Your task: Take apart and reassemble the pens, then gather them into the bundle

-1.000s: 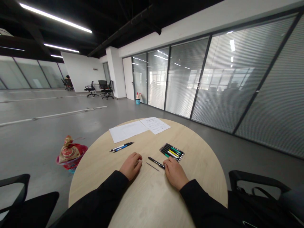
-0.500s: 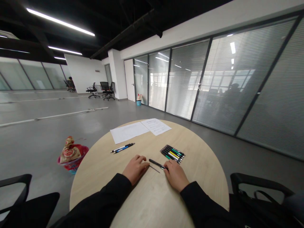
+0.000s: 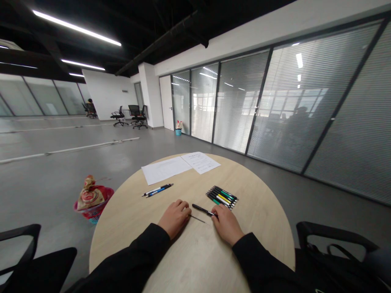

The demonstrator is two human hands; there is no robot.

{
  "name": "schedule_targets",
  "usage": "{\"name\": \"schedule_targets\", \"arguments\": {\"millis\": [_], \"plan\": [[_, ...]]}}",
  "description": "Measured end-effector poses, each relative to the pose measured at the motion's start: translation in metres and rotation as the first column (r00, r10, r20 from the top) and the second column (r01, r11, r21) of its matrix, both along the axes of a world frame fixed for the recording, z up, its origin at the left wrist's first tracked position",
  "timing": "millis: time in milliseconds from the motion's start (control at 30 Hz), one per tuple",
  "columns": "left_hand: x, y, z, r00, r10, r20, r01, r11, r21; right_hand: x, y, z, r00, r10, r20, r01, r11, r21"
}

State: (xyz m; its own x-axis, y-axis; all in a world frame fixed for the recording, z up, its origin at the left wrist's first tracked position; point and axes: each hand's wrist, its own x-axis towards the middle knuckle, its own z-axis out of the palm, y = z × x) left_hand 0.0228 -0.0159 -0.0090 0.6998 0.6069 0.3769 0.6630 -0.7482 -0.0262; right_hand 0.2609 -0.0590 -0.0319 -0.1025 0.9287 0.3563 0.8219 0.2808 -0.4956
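Observation:
My left hand (image 3: pixel 175 217) rests on the round table, fingers closed on one end of a thin dark pen refill (image 3: pixel 198 219). The refill's other end points right, over the wood. In my right hand (image 3: pixel 227 224) the fingers are closed on a black pen (image 3: pixel 202 209), whose far end angles up and left toward my left hand. Beyond the right hand lies a row of several pens (image 3: pixel 221 197) in black, green, yellow and white, side by side. A small group of pens (image 3: pixel 157 190), white-and-black and blue, sits farther left. My fingertips are partly hidden.
Two paper sheets, a left one (image 3: pixel 165 170) and a printed one (image 3: pixel 201 163), lie at the far side of the wooden table (image 3: pixel 195 260). A basket (image 3: pixel 91 211) holding bags stands on the floor at left. Chair armrests (image 3: pixel 336 236) flank the table.
My left hand has shifted slightly left with the refill, whose exposed end is now a little farther from the right hand. The right hand and black pen have barely moved.

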Motion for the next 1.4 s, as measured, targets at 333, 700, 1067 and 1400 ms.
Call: {"name": "schedule_targets", "arguments": {"millis": [333,700,1067,1400], "plan": [[0.005,-0.002,0.003,0.987,0.014,-0.162,-0.004,0.998,0.061,0.002,0.005,-0.003,0.993,-0.011,-0.118,0.013,1.000,0.016],[0.003,-0.003,0.000,0.994,0.034,-0.100,-0.025,0.996,0.091,0.005,0.011,-0.003,0.934,-0.063,-0.352,0.074,0.997,0.017],[-0.024,0.015,-0.006,0.931,0.183,0.315,-0.194,0.981,0.004,0.009,0.015,-0.006,0.824,-0.086,-0.560,0.122,0.992,0.028],[-0.024,0.015,-0.004,0.921,0.165,0.354,-0.161,0.986,-0.041,0.010,0.014,-0.004,0.831,-0.098,-0.547,0.123,0.992,0.009]]}}
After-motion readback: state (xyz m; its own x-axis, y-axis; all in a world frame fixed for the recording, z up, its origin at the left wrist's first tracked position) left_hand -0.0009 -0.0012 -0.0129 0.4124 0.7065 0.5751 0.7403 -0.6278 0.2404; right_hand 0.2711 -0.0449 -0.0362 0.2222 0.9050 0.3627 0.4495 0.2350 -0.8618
